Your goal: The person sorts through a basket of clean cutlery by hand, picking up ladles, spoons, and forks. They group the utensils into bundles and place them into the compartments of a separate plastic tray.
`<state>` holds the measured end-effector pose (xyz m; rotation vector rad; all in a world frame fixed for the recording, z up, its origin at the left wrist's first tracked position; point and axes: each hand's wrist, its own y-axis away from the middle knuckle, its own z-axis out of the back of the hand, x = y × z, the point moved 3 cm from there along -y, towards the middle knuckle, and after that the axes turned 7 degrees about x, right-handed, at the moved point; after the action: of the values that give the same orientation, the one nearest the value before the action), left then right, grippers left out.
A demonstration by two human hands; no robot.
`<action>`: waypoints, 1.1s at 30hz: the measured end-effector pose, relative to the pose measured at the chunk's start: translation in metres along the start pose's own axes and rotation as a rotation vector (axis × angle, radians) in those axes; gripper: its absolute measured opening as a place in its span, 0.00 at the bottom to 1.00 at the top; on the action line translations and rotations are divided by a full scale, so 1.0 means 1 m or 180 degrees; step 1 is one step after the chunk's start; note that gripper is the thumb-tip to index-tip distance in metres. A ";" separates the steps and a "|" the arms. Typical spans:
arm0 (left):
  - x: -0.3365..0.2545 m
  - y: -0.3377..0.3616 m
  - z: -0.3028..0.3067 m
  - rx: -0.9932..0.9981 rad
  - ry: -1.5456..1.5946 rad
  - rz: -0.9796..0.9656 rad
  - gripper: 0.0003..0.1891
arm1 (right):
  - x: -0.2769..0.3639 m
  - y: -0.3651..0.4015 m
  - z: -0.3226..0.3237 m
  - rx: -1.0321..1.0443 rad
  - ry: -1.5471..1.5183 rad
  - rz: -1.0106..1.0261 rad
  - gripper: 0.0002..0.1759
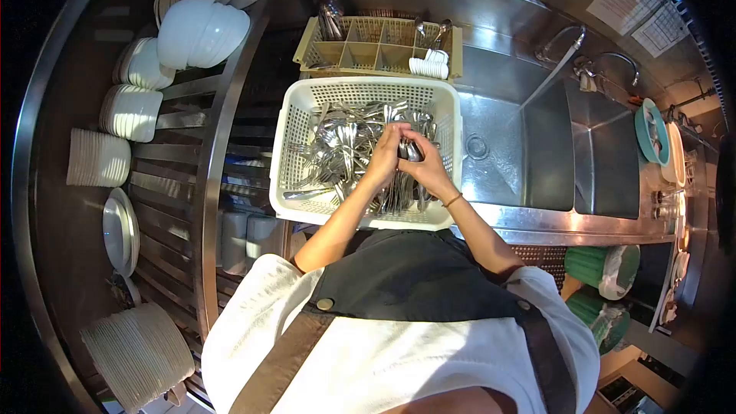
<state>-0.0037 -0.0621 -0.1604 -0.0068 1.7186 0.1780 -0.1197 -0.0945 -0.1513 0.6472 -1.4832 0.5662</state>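
A white perforated basket [368, 222] holds a heap of metal cutlery [343, 142]. Over the right half of the heap, my left hand [386, 155] and my right hand [426, 167] meet at the fingertips. Between them they close around a few spoons [412, 152], whose bowls show in the gap between the hands. The fingers of both hands are curled, and the handles point down toward the near side of the basket. A beige compartment rack [368, 56] stands just behind the basket, with upright cutlery [331, 19] at its left and white spoons [431, 66] at its right.
To the right is a steel sink [491, 149] with water running from a faucet [579, 38]. Bowls [203, 34] and stacked plates [138, 353] stand on the slatted rack at left. A teal basin [652, 134] sits at far right, with green containers [602, 268] below the counter.
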 end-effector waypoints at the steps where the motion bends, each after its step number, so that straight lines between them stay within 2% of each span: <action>1: -0.006 0.001 -0.002 0.0004 -0.0011 -0.0007 0.28 | 0.006 0.000 0.001 -0.0003 -0.0004 0.0012 0.37; 3: -0.016 0.007 -0.006 -0.0222 0.1067 0.0504 0.27 | 0.013 -0.001 0.000 0.0128 0.0137 0.0043 0.41; 4: -0.025 0.009 -0.007 0.0053 0.1116 0.0579 0.33 | 0.012 -0.003 0.000 0.0189 0.0144 0.0033 0.43; 5: -0.027 0.012 -0.007 0.0048 0.1108 0.0563 0.33 | 0.009 -0.003 -0.001 0.0197 0.0146 0.0050 0.43; 8: -0.016 0.010 -0.004 0.0396 0.1205 0.0524 0.37 | 0.003 -0.004 -0.001 0.0084 0.0091 0.0166 0.39; 13: -0.004 0.016 0.006 0.0152 0.1241 0.0599 0.37 | 0.011 -0.002 -0.004 -0.0074 0.0180 0.0242 0.29; 15: -0.006 0.023 0.013 0.0780 0.0528 0.0450 0.38 | 0.011 -0.006 -0.005 -0.0104 0.0233 0.0448 0.29; 16: 0.002 0.027 0.025 0.0932 0.0215 0.0774 0.42 | 0.013 -0.008 -0.004 -0.0148 0.0118 0.0327 0.29; 17: 0.009 0.024 0.029 0.0937 0.0210 0.0748 0.42 | 0.016 -0.012 -0.004 -0.0194 0.0002 0.0208 0.28; 19: 0.006 0.023 0.025 0.1635 -0.0837 0.0050 0.50 | 0.026 -0.025 0.000 -0.0178 0.0422 0.0406 0.27; 20: 0.010 0.021 0.024 0.1218 -0.0364 0.0181 0.47 | 0.028 -0.032 0.000 -0.0150 0.0309 0.0293 0.27; 21: -0.005 0.015 0.019 0.1232 -0.0365 0.0149 0.47 | 0.032 -0.040 0.000 -0.0130 0.0204 0.0194 0.27; 23: -0.037 0.002 0.019 0.0733 -0.0502 0.0193 0.36 | 0.067 -0.052 -0.007 -0.0153 0.0124 0.0281 0.27; 24: -0.032 -0.013 0.030 0.0618 -0.0587 0.0109 0.29 | 0.075 -0.066 -0.006 -0.0196 0.0124 0.0492 0.26; 27: -0.097 -0.049 0.047 0.0416 -0.0953 -0.0325 0.28 | 0.113 -0.110 -0.003 -0.0368 0.0237 0.0972 0.26; 29: -0.133 -0.079 0.064 0.0629 -0.0950 -0.0247 0.27 | 0.134 -0.146 -0.003 -0.0189 -0.0311 0.1103 0.27; 31: -0.154 -0.119 0.085 0.0615 -0.1376 -0.0754 0.26 | 0.150 -0.181 0.000 -0.0331 -0.0191 0.1307 0.27; 33: -0.162 -0.158 0.106 0.0644 -0.1511 -0.0798 0.26 | 0.163 -0.212 0.003 -0.0371 -0.0135 0.1628 0.27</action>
<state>0.1426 -0.2209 -0.0347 -0.0284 1.2413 -0.1710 0.0302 -0.2551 0.0017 0.1824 -1.7165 0.8512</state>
